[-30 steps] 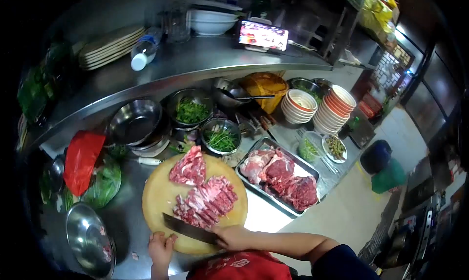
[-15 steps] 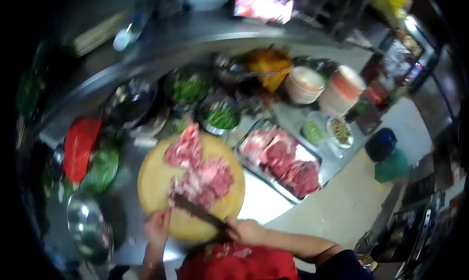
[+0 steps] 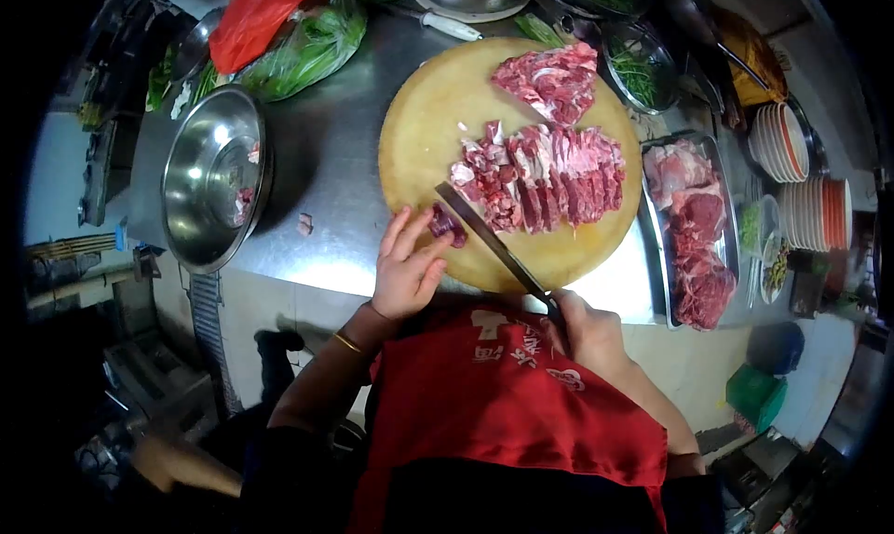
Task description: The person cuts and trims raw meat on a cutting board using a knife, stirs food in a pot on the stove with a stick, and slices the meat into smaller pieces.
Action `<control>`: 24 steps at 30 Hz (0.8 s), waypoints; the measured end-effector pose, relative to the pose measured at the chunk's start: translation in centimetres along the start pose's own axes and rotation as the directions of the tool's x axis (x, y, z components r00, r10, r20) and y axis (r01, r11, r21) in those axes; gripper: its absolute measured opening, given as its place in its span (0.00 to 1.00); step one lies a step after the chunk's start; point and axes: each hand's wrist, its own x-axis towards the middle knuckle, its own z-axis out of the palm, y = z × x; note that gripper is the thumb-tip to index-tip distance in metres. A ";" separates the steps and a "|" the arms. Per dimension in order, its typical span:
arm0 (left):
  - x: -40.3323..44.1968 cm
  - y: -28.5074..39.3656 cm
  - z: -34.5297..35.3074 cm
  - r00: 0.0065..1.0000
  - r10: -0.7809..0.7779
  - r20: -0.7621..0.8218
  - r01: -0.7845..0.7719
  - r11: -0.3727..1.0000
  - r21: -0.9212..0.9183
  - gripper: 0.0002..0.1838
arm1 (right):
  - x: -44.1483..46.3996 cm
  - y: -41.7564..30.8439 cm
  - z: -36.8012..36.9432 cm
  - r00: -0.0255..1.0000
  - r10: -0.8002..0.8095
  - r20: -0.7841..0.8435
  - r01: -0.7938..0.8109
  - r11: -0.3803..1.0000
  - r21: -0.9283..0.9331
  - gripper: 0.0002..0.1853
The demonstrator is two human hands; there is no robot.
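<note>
My right hand (image 3: 589,333) is closed around the handle of a long knife (image 3: 494,243), its blade slanting across the near part of a round yellow chopping board (image 3: 421,115). At the board's left edge, my left hand (image 3: 410,271) has its fingers spread, fingertips against a small dark-red piece of meat (image 3: 448,227). Just beyond the blade, sliced and chopped meat (image 3: 549,178) lies in a row. A larger uncut chunk of meat (image 3: 549,80) rests at the far side of the board.
Left of the board stands a steel bowl (image 3: 179,185) with a few meat bits. A tray (image 3: 657,245) of big meat pieces is at the right, near stacked bowls (image 3: 815,215). Bagged greens (image 3: 312,50) and a red bag (image 3: 261,17) lie at the back left.
My view has tilted down and turned, so the board sits farther up and right. My left fingers have spread out over the small meat piece; the knife stays in my right hand.
</note>
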 end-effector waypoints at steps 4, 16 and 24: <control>0.7 -1.3 0.3 0.996 0.080 -0.037 -0.081 0.996 -0.034 0.14 | 1.0 -1.2 -0.5 0.992 0.041 0.116 -0.034 0.997 -0.066 0.15; 2.0 -1.9 0.9 0.989 0.137 -0.046 -0.138 0.990 -0.002 0.10 | 4.9 -3.4 0.9 0.988 -0.037 0.148 0.073 0.967 -0.244 0.12; 1.2 -3.3 0.7 0.997 0.022 0.070 -0.012 0.989 -0.146 0.24 | 8.6 -1.1 1.1 0.979 -0.150 0.138 0.141 0.987 0.070 0.23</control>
